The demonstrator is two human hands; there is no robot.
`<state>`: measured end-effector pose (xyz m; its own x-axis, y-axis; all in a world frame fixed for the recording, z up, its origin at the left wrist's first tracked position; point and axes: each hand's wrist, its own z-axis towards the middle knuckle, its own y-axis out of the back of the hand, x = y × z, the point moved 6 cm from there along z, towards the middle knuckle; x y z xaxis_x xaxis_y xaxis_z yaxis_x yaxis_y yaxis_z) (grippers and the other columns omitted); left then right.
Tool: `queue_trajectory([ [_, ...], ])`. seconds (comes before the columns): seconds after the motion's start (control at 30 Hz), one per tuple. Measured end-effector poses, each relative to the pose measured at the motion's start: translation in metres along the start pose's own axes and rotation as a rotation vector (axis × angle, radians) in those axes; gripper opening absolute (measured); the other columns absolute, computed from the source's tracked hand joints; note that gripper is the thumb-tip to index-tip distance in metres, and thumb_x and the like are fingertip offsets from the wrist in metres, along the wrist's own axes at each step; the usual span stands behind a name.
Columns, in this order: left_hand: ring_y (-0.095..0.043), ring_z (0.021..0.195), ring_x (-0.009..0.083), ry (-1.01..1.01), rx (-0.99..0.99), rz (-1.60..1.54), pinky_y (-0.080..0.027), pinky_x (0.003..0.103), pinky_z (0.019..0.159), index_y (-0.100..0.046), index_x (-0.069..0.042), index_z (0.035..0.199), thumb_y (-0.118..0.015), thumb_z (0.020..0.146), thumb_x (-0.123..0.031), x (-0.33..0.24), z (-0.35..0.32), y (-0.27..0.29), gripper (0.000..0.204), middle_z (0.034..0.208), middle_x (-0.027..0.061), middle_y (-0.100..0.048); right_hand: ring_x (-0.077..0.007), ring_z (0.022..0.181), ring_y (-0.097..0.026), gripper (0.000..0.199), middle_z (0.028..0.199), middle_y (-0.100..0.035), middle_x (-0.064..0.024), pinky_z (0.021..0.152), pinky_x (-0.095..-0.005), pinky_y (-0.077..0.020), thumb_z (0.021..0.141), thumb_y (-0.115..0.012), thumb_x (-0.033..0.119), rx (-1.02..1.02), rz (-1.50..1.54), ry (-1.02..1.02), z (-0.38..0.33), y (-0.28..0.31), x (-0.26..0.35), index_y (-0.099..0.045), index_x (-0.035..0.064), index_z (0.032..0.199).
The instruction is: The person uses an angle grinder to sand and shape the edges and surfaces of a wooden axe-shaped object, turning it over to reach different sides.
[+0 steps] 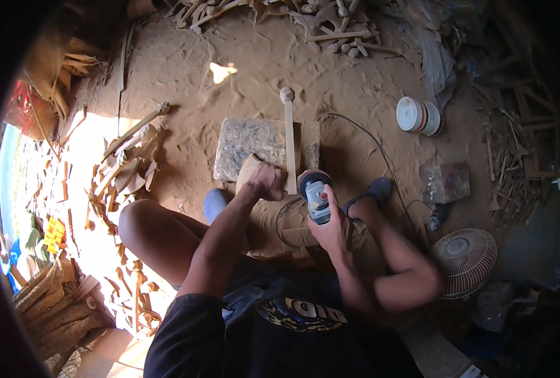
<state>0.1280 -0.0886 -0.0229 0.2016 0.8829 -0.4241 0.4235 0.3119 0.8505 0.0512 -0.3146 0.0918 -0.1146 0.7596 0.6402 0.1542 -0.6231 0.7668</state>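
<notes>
- A grey, rounded power tool (318,205) with a black round head and a red spot is held in the right hand (332,232), its head turned away from the body.
- A pale, broad, curved wooden piece (247,171) is gripped by the left hand (268,181) and partly covered by it.
- A long, straight, pale wooden stick (289,138) is seen across the mottled block (245,131), its knobbed end past the far edge.

over the block's (242,135) far left corner a hand could pass; the wooden stick (289,138) bars the way to the right edge, the left hand (268,181) crowds the near edge, and the gap between stick and power tool (318,200) seems slim.
</notes>
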Motion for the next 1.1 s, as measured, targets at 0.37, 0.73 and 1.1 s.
queue_trajectory([
  [0.37, -0.075, 0.081, 0.0411, 0.004, 0.001, 0.002, -0.06, 0.049, 0.075, -0.073, -0.011, 0.078, -0.07, 0.072, -0.024, 0.002, 0.001, -0.003, 0.014, 0.082, 0.0206, -0.075, -0.0482, 0.105, -0.075, 0.095, 0.129, -0.075, -0.0246, 0.086, -0.0549, -0.0619, 0.08, -0.088, 0.019, -0.017, -0.085, -0.003, 0.006, 0.003, 0.006, -0.045, 0.0207, 0.164],
  [0.73, -0.073, 0.073, 0.0406, -0.011, -0.049, -0.001, -0.059, 0.049, 0.07, -0.067, -0.011, 0.07, -0.066, 0.069, -0.018, 0.01, 0.002, -0.012, 0.007, 0.072, 0.0202, -0.071, -0.0491, 0.107, -0.074, 0.096, 0.126, -0.077, -0.0241, 0.089, -0.0577, -0.0598, 0.081, -0.087, 0.025, -0.012, -0.026, -0.145, 0.043, 0.016, -0.007, -0.041, 0.0265, 0.165],
  [1.1, -0.074, 0.074, 0.042, -0.011, -0.021, 0.005, -0.059, 0.05, 0.071, -0.069, -0.011, 0.072, -0.068, 0.069, -0.021, 0.003, 0.003, -0.004, 0.01, 0.074, 0.0211, -0.073, -0.0454, 0.121, -0.072, 0.099, 0.142, -0.071, -0.0217, 0.101, -0.0524, -0.0581, 0.078, -0.09, 0.024, -0.043, 0.073, -0.065, 0.089, 0.031, -0.032, -0.042, 0.02, 0.164],
])
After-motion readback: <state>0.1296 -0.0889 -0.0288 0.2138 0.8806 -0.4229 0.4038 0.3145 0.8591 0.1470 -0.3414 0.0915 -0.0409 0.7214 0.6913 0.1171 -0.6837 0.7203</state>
